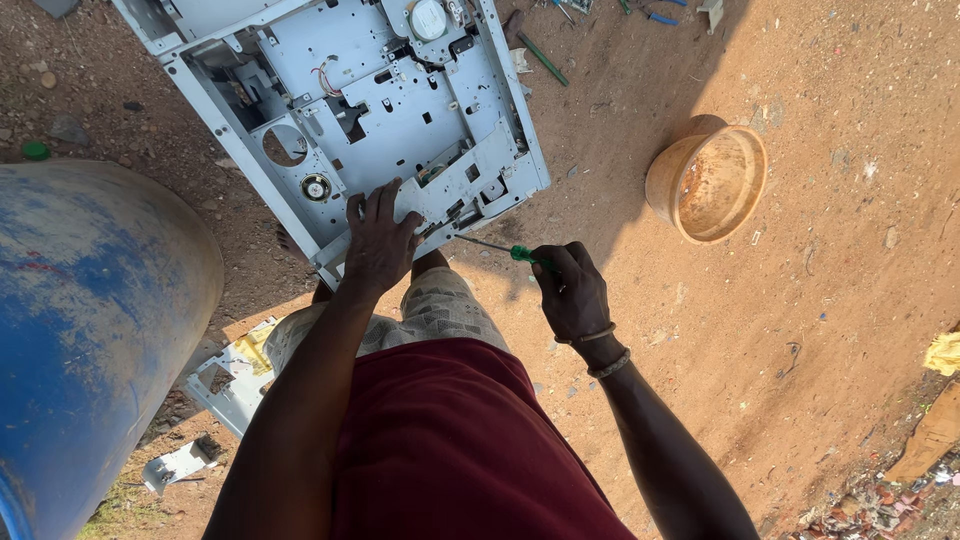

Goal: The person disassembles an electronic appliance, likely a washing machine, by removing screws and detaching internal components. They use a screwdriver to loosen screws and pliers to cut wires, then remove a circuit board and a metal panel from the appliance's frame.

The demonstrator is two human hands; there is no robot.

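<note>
A pale grey metal chassis (400, 110) with cut-outs, small round parts and wires lies on the dirt in front of me. My left hand (380, 240) presses flat on its near edge, fingers spread. My right hand (570, 290) grips a green-handled screwdriver (495, 247) whose thin shaft points left to the chassis's near corner. My knee in patterned shorts sits just below the chassis edge.
A large blue drum (90, 330) stands at the left. A tan plastic bowl (710, 180) lies on the dirt at the right. Loose grey metal pieces (225, 385) lie by my left leg. More tools (545, 60) lie beyond the chassis. Rubble sits at the lower right.
</note>
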